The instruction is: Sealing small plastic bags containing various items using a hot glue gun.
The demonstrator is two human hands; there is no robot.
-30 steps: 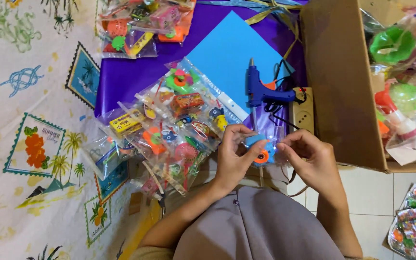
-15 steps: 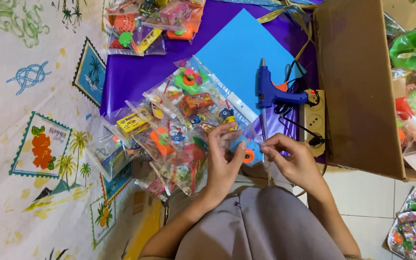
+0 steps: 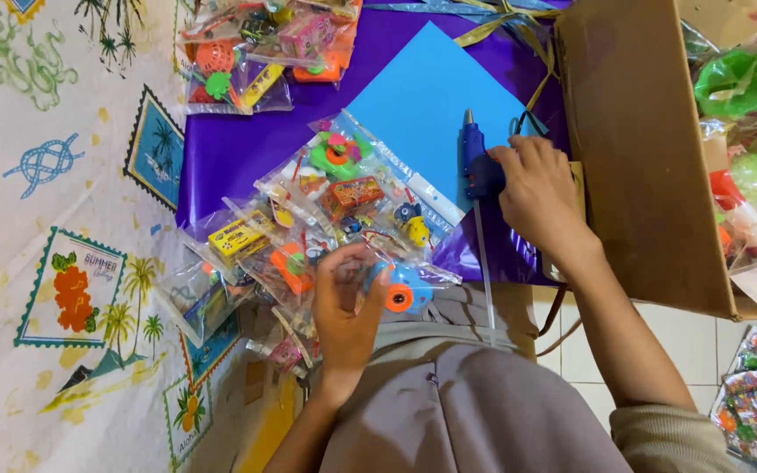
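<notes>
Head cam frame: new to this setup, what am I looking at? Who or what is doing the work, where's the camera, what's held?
No machine here: a person works with two bare hands. The single camera sits on their head and looks down, so their lap fills the bottom. The left hand holds a small clear bag with a blue and orange toy. The right hand rests on a blue glue gun, whose clear stick points toward the lap. Under them lie a purple sheet, a blue paper and a fan of clear toy packets. An open cardboard box stands to the right, on a printed cloth.
</notes>
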